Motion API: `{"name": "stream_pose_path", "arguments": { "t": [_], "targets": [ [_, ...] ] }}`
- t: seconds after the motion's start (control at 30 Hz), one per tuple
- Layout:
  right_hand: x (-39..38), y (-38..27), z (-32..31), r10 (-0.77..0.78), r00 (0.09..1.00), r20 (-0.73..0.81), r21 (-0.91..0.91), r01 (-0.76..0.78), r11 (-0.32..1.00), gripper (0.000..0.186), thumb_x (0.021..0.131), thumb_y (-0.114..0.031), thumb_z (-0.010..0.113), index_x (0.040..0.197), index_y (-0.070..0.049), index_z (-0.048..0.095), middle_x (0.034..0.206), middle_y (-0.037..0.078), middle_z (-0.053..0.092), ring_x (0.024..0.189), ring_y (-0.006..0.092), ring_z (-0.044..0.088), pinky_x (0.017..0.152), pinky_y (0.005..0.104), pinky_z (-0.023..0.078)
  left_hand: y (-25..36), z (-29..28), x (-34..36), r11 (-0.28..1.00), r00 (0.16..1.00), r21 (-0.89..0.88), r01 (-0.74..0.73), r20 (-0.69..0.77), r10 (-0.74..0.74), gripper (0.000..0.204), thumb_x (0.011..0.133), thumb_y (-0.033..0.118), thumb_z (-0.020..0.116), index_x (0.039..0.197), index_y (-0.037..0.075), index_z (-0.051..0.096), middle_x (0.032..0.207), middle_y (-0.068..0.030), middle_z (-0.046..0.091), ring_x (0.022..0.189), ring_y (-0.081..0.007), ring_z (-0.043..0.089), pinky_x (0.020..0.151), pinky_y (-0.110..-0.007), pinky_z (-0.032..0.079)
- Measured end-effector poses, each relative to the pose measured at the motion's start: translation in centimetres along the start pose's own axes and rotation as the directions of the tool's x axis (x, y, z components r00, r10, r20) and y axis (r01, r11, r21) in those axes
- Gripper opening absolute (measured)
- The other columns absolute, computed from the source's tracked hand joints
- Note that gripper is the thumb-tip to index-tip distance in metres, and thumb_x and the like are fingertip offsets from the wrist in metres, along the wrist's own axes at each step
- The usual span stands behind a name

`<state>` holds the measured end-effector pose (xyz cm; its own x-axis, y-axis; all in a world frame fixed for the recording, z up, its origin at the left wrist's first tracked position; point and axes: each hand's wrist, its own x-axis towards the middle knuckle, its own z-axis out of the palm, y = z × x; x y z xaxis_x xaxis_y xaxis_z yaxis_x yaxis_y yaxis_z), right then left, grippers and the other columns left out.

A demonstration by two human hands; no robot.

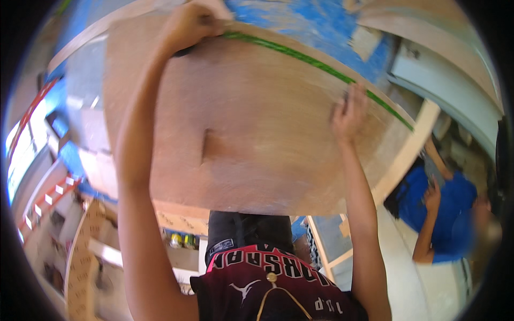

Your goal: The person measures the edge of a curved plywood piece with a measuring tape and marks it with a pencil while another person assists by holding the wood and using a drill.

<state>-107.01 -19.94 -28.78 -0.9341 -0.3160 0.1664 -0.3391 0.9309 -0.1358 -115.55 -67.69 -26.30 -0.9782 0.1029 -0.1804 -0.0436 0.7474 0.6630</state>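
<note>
A large light-brown wood panel (257, 123) spreads out in front of me, with a small notch-like opening left of its middle. Along its far edge runs a narrow bright green strip (300, 55), slanting down to the right. At the strip's left end my left hand (193, 28) is closed, fingers bent together; what it grips is hidden. A dark object (185, 51) shows partly under that hand. My right hand (350, 113) lies on the panel with fingers stretched toward the strip, fingertips at its near edge and blurred.
Blue sheeting (305, 21) lies beyond the panel. A pale wood strip (409, 144) borders the right end. Farther right, a person in a blue shirt (441, 208) is at work. An orange ladder (48, 200) and a curved wooden frame (80, 262) stand at left.
</note>
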Motion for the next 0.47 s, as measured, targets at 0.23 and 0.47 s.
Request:
{"name": "stream_pose_path", "arguments": {
  "t": [0.23,0.47],
  "targets": [
    [1.1,-0.2,-0.4,0.037,0.999,-0.006,0.084,-0.037,0.996,0.053,0.096,-0.022,0.056,0.145,0.0,0.053,0.152,0.022,0.049,0.144,0.0423,0.042,0.12,0.0561,0.032,-0.3,-0.4,-0.1,0.993,0.996,0.098,0.064,0.05,-0.069,0.024,0.08,0.022,0.082,0.09,0.001,0.077,0.074,-0.0135,0.07,0.066,-0.0226,0.064,0.068,-0.036,0.049],
    [0.1,0.2,-0.9,0.071,0.997,0.024,0.11,-0.074,0.991,0.056,0.1,-0.026,0.053,0.151,-0.003,0.047,0.159,0.02,0.042,0.149,0.038,0.037,0.124,0.0554,0.026,-1.4,0.1,1.2,0.994,0.987,0.02,0.111,0.117,-0.113,0.017,0.08,0.017,0.082,0.092,0.005,0.08,0.079,-0.0093,0.075,0.069,-0.0199,0.067,0.07,-0.031,0.051]
  ]
}}
